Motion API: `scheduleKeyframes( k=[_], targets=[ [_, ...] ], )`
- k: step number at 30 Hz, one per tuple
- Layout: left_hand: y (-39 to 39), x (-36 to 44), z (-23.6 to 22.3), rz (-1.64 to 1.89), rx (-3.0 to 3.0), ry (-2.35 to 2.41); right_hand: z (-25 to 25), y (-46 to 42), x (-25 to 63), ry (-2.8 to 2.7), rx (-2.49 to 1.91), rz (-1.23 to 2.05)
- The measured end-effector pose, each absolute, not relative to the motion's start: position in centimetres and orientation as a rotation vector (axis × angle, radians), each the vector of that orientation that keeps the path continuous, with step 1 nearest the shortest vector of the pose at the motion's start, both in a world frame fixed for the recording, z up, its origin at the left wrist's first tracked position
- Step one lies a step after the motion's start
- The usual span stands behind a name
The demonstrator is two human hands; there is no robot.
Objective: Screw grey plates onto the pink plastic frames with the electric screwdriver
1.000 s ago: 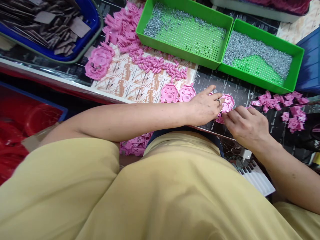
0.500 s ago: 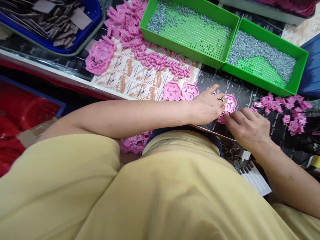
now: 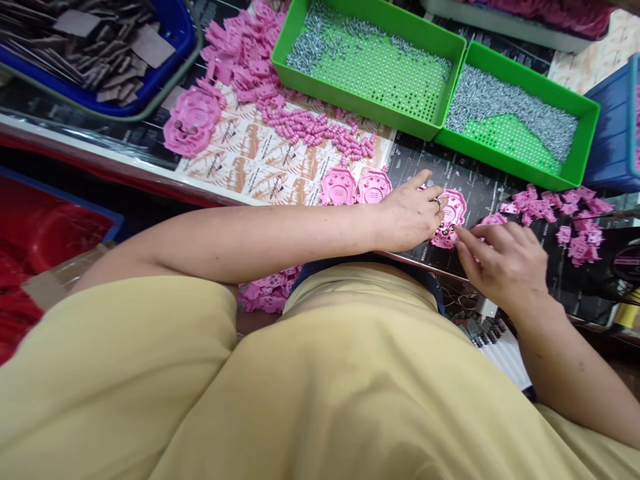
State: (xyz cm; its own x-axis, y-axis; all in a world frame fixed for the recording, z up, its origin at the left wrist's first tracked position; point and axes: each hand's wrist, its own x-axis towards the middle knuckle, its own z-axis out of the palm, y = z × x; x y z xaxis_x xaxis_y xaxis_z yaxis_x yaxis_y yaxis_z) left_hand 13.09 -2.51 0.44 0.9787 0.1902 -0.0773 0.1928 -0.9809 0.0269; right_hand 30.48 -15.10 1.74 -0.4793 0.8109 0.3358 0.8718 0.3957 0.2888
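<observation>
Your left hand [image 3: 413, 210] lies across the left side of the pink casing [image 3: 454, 207], fingers loosely spread, not visibly gripping, probably to steady it. Your right hand [image 3: 510, 257] waits at the casing's right edge, fingers curled, thumb near forefinger; whether they pinch anything, you can't tell. Left of the casing sit two more pink shells [image 3: 339, 187], one partly behind your left hand; right of it, small pink parts [image 3: 583, 230]. Beyond it, two green trays [image 3: 365, 100] hold metal pieces [image 3: 515, 93], leaving limited room.

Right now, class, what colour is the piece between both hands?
That piece is pink, clearest in the head view.
</observation>
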Motion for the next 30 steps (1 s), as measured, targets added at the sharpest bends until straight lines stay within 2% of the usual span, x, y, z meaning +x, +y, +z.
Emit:
scheduleKeyframes(
  k=[5, 12, 21, 30],
  targets=[
    [-2.5, 13.0, 0.0, 0.006, 3.026, 0.313, 1.6, -16.9, 32.5, -2.129, -1.853, -0.426],
    [-2.2, 12.5, 0.2, 0.073, 3.083, 0.230, 1.5, -20.2, 37.9, -1.365, -2.173, -0.427],
    [-2.9, 13.5, 0.7, 0.185, 3.017, 0.181, -2.7, -21.2, 38.5, -1.444, -2.249, -0.163],
    [-4.1, 15.6, 1.0, 0.148, 3.006, 0.089, -2.9, -21.1, 39.6, -1.451, -2.242, -0.113]
  ],
)
